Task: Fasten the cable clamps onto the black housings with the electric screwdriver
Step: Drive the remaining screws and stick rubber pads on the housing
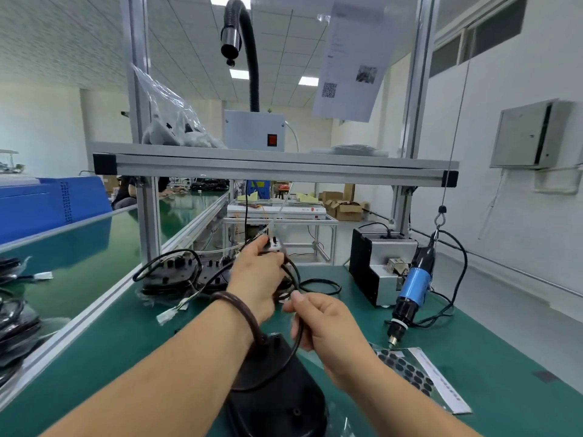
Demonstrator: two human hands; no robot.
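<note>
A black housing [277, 392] lies on the green mat close in front of me, partly under my forearms. Its black cable [298, 335] loops up from it. My right hand [328, 329] pinches that cable between thumb and fingers. Farther out, my left hand [257, 279] grips the bundled cable loops, with a small white connector block [275, 246] at its fingertips. The blue and black electric screwdriver [413, 288] hangs from a hook and cord at the right, untouched. More black housings [172, 275] with cables are stacked beyond my left hand. No cable clamp is clearly visible.
A grey screw feeder box [378, 263] stands behind the screwdriver. A sheet of round black pads [407, 370] lies at the right front. An aluminium shelf frame [271, 167] crosses overhead. A conveyor [79, 247] with more housings runs along the left. White connectors [170, 313] lie on the mat.
</note>
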